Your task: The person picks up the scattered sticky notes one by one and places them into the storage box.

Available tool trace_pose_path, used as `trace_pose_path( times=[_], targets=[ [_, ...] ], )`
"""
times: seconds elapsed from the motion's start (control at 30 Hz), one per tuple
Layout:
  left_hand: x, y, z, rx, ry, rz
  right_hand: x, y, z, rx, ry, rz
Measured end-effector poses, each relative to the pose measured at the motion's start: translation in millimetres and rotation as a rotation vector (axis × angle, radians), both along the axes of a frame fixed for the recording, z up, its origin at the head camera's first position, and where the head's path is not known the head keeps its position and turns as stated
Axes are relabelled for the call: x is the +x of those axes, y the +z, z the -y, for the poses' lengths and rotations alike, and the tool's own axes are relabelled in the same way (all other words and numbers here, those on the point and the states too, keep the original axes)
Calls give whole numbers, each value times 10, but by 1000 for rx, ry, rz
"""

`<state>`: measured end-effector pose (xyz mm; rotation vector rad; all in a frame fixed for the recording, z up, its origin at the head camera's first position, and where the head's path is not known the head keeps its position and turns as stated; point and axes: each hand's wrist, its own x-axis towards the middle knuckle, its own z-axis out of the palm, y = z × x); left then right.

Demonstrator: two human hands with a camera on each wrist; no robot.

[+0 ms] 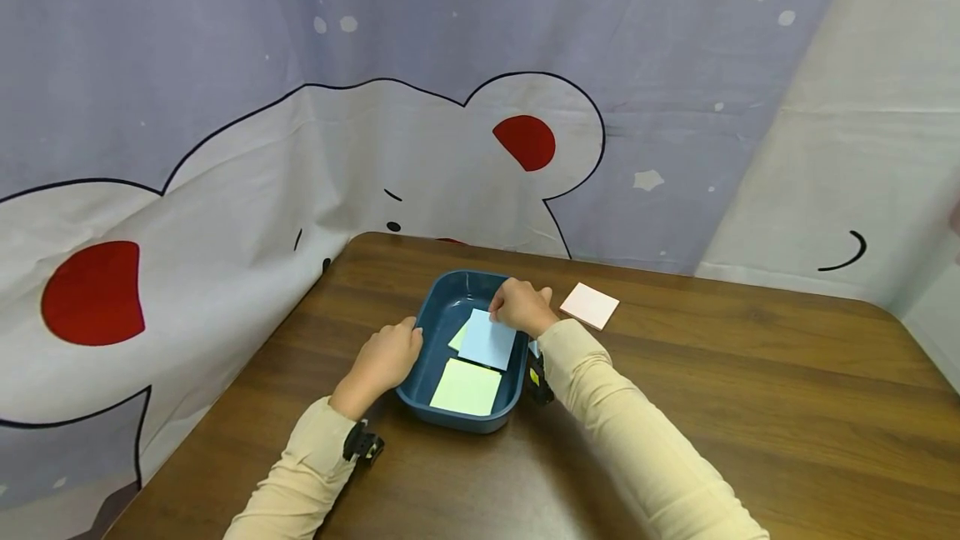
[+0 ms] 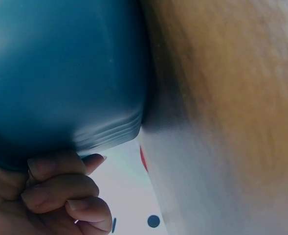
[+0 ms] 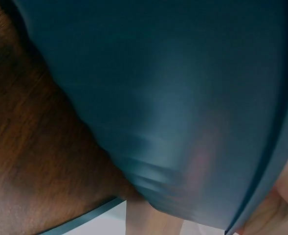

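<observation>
A dark blue plastic tray [image 1: 465, 422] stands on the table, its outer wall filling much of both wrist views. My left hand [image 1: 392, 354] grips its left rim, and the curled fingers [image 2: 60, 188] show against the rim in the left wrist view. Over the tray, my right hand [image 1: 521, 307] pinches the upper edge of a light blue sticky note pad [image 1: 486, 342]. That pad partly covers a pale green piece [image 1: 456, 342]. A yellow-green sticky note pad [image 1: 467, 387] lies at the tray's near end. In the right wrist view the fingertips are out of sight.
On the wooden table [image 1: 720, 390], a pale pink sticky note pad [image 1: 589, 306] lies right of the tray, beyond my right hand. A small light blue piece [image 1: 534, 348] shows beside the tray, mostly hidden by my right wrist. A patterned curtain [image 1: 420, 157] hangs behind the table.
</observation>
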<state>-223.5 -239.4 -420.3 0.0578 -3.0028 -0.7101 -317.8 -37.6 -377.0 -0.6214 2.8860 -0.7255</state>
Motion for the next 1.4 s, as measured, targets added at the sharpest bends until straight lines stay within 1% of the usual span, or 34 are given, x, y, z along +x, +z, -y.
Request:
trace_pose_path(
  times=[0.23, 0.63, 0.87, 1.07, 1.27, 1.4],
  targets=[
    [-4, 0, -2, -3, -2, 4, -4, -25, -9, -2, 22, -26],
    [-4, 11, -5, -4, -4, 8, 0, 17, -62, -43, 57, -29],
    [-3, 6, 1, 0, -2, 5, -48, 73, -115, -53, 79, -40],
    [-2, 1, 4, 3, -3, 4, -99, 125, -184, -83, 71, -41],
    [-3, 1, 0, -11, -1, 11, -145, 190, -290, -119, 82, -53],
    [-7, 6, -3, -13, 0, 17, -172, 256, -370, -156, 62, -65]
  ],
)
